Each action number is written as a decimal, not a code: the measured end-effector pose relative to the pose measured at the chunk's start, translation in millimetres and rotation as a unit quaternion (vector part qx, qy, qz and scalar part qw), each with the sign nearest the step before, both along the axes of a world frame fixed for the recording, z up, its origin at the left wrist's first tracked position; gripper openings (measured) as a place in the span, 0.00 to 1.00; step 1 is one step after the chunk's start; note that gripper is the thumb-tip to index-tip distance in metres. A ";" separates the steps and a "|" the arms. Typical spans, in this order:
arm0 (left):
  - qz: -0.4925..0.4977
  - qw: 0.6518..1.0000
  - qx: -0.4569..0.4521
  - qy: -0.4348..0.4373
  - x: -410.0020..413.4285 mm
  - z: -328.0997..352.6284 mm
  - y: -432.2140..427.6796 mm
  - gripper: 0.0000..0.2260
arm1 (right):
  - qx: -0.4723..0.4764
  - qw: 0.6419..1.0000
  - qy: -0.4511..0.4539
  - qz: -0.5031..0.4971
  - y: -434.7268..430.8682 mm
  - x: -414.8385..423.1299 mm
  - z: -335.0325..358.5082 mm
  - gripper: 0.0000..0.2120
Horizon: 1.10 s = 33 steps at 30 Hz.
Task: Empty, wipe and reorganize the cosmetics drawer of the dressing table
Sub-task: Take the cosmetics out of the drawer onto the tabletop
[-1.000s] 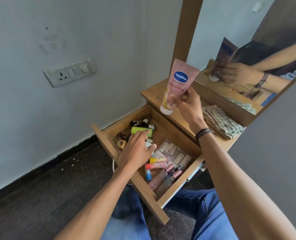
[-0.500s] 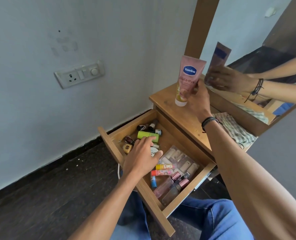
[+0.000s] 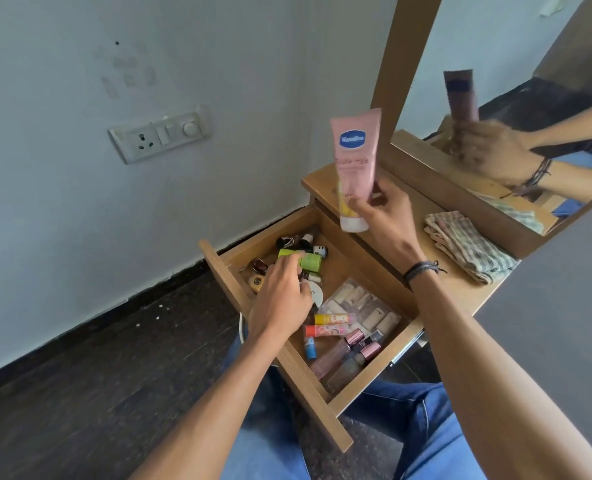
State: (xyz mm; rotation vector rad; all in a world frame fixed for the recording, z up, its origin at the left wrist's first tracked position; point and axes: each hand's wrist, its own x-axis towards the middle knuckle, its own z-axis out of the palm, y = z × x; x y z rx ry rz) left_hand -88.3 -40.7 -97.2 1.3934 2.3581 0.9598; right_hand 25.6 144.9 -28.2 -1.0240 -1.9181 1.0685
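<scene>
The wooden drawer (image 3: 223, 271) of the dressing table stands pulled out and holds several cosmetics. My right hand (image 3: 386, 216) grips a pink lotion tube (image 3: 355, 157), cap down and upright, above the tabletop (image 3: 325, 190). My left hand (image 3: 282, 296) reaches into the drawer with its fingers over a green tube (image 3: 310, 260); whether it grips the tube cannot be told. Near the drawer's front lie a yellow stick (image 3: 334, 319), an orange stick (image 3: 327, 330), a blue stick (image 3: 310, 348) and pink-capped bottles (image 3: 343, 358).
A folded checked cloth (image 3: 469, 245) lies on the tabletop at the right. The mirror (image 3: 530, 98) behind it reflects my hand and the tube. A wall socket (image 3: 161, 135) sits at the left. Dark floor lies below; my jeans-clad legs are under the drawer.
My right hand has moved the pink tube from the drawer side toward the tabletop and held it upright. My left hand has crept forward over the green tube.
</scene>
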 end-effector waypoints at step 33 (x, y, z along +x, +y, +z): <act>-0.077 0.993 -0.069 0.048 2.9 1.8 0.4 0.19 | -0.111 0.898 -0.418 0.078 -46.3 21.8 -68.5 0.13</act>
